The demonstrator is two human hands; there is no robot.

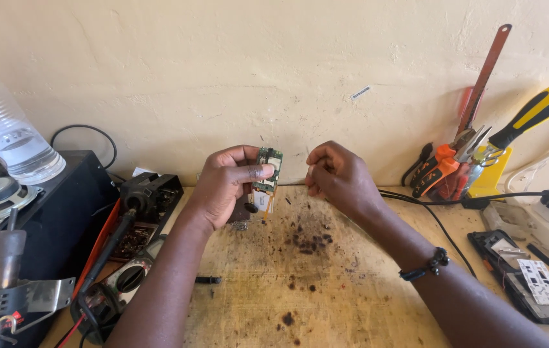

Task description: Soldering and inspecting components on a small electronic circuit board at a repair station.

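My left hand [226, 183] holds a small green circuit board [266, 174] upright above the back of a stained wooden bench [300, 283], thumb and fingers pinching its left edge. A white and orange part hangs at the board's lower end. My right hand [339, 177] is curled just right of the board, fingertips pinched together; whether something tiny sits between them I cannot tell. A dark bead bracelet [425, 265] is on my right wrist.
A clear plastic bottle [10, 138] stands on a black box [62, 206] at left, with a soldering tool and stand [126, 238] beside it. Pliers, screwdrivers and a saw blade [474, 154] lean at the back right. Opened phone parts [532, 283] lie right, behind a black cable [442, 222].
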